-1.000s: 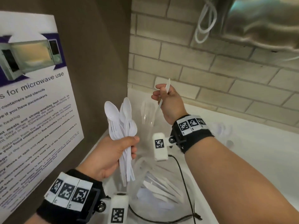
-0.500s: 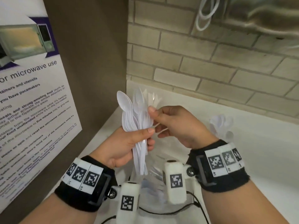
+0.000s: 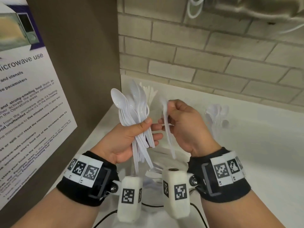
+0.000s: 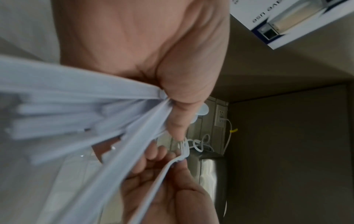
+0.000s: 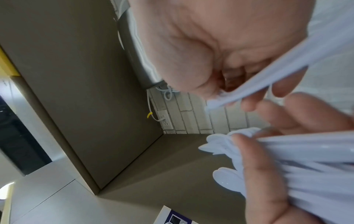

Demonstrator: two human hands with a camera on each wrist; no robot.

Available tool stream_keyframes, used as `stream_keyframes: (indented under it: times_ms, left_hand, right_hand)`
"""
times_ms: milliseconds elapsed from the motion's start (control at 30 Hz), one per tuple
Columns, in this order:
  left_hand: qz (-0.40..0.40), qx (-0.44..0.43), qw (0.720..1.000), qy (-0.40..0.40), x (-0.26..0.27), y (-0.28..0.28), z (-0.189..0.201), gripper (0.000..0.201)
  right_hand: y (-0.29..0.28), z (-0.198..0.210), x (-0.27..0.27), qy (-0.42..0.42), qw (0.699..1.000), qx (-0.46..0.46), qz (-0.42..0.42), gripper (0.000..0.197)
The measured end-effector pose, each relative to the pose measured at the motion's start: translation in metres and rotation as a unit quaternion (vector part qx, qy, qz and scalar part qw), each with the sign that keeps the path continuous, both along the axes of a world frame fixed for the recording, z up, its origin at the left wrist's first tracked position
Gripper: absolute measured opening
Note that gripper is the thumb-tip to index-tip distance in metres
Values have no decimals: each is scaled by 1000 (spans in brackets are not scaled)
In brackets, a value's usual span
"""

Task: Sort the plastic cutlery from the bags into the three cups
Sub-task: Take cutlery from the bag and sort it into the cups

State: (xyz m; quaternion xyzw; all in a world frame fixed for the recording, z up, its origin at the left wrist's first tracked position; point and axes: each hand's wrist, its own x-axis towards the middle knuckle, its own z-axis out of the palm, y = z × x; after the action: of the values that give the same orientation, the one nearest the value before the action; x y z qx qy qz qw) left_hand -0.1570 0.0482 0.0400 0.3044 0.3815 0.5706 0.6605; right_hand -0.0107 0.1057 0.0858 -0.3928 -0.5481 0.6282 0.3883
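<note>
My left hand (image 3: pixel 148 129) grips a thick bundle of white plastic spoons (image 3: pixel 130 109) by the handles, bowls up; the same spoon bundle (image 4: pixel 72 118) fills the left wrist view. Just to its right, my right hand (image 3: pixel 167 116) pinches a single white piece of cutlery (image 3: pixel 167 134), held upright and apart from the bundle. I cannot tell its type. In the right wrist view that single piece (image 5: pixel 268 72) crosses my fingers, with the spoon bundle (image 5: pixel 298 159) below. A clear cup of forks (image 3: pixel 150 94) stands behind the hands. Another clear cup with spoons (image 3: pixel 217 114) stands to the right.
A clear plastic bag (image 3: pixel 153 175) with more white cutlery lies on the white counter (image 3: pixel 255 153) under my wrists. A brown side panel with a microwave poster (image 3: pixel 29 96) walls in the left. A brick wall (image 3: pixel 197 60) runs along the back, with a steel appliance (image 3: pixel 256 7) overhead.
My right hand came back from the cups at the rear to the bundle, pinched one piece and now holds it just right of the bundle. My left hand rose slightly with the spoons.
</note>
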Motion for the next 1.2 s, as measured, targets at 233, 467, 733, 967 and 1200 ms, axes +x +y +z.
stream_keyframes:
  times_ms: [233,467,733,967,1200]
  left_hand:
    - [46,2,995,94,11,-1,1,6]
    - [23,17,995,92,13,-2,1,11]
    - [-13,30,997,70,7,-4,0,13]
    - [-36,43,996,73,9,-7,1,10]
    - [-13,49,998,34,11,-5,2,17]
  right_hand:
    - [4,16,-7,-47,989,126,-58,31]
    - [9,15,-16,-82,972,209,-74,15]
    - [7,28,5,-202,926,298,115,49]
    - [15,22,1,-211,898,387,-2,16]
    - [6,27,-1,-153,919,361,-48,13]
